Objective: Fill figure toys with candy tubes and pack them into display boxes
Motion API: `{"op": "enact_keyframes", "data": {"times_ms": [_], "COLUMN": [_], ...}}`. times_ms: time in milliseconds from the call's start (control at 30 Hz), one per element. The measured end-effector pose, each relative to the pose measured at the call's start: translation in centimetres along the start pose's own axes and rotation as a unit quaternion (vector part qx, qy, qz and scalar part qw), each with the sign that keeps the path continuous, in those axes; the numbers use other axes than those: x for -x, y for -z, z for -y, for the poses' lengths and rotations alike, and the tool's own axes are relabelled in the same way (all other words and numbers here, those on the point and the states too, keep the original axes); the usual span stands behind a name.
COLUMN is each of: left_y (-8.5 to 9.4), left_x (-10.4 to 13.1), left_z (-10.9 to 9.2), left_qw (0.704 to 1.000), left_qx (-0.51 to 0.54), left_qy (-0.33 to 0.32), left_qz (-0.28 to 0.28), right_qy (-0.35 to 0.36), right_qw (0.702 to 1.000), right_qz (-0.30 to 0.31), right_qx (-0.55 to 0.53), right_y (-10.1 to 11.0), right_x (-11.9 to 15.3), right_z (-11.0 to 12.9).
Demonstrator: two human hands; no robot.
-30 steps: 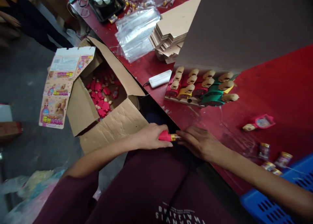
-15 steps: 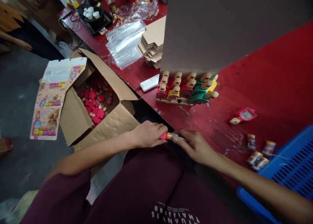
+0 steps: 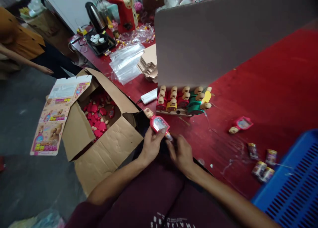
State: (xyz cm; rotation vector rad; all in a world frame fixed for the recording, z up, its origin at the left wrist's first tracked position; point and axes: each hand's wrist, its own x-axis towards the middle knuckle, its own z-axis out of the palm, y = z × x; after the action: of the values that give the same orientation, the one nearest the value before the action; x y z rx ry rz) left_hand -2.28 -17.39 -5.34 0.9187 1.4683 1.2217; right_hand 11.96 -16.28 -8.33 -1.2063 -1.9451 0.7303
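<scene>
My left hand is closed round a red toy with a bear's head and a clear round window, its window side turned up. At the toy's lower end sits a small labelled cylinder, pinched by the fingertips of my right hand. Beyond my hands, a display box holds rows of similar bear-headed toys in red, yellow and green. Another red bear-headed toy lies on the red table to the right.
An open carton of red toys stands at left. Several small cylinders lie by a blue basket. A white power bank, plastic bags and stacked cardboard are behind. Another person stands far left.
The toy has tipped up, so its bear's head and window now show above my left hand. My right hand stays at the cylinder end. The view has tilted upward.
</scene>
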Motion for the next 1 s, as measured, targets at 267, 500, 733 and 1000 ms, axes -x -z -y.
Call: {"op": "enact_keyframes", "data": {"times_ms": [267,500,733,1000], "left_y": [0.0,-2.5,-3.5,-3.5], "left_x": [-1.2,-4.3,-7.7,-8.3], "left_z": [1.5,5.8,8.3,8.7], "left_qw": [0.939,0.934,0.875,0.869], "left_qx": [-0.230,-0.324,-0.467,-0.481], "left_qy": [-0.067,-0.134,-0.079,-0.059], "left_qz": [0.249,0.068,0.096,0.096], "right_qy": [0.094,0.040,0.060,0.071], "right_qw": [0.987,0.991,0.977,0.939], "right_qz": [0.130,0.055,0.059,0.176], "right_qx": [-0.025,0.113,0.194,0.286], "right_y": [6.7,8.3,5.8,6.3], "right_x": [-3.2,-6.7,-8.3,-12.2], "right_z": [-0.3,-2.3,-6.1,-5.0]}}
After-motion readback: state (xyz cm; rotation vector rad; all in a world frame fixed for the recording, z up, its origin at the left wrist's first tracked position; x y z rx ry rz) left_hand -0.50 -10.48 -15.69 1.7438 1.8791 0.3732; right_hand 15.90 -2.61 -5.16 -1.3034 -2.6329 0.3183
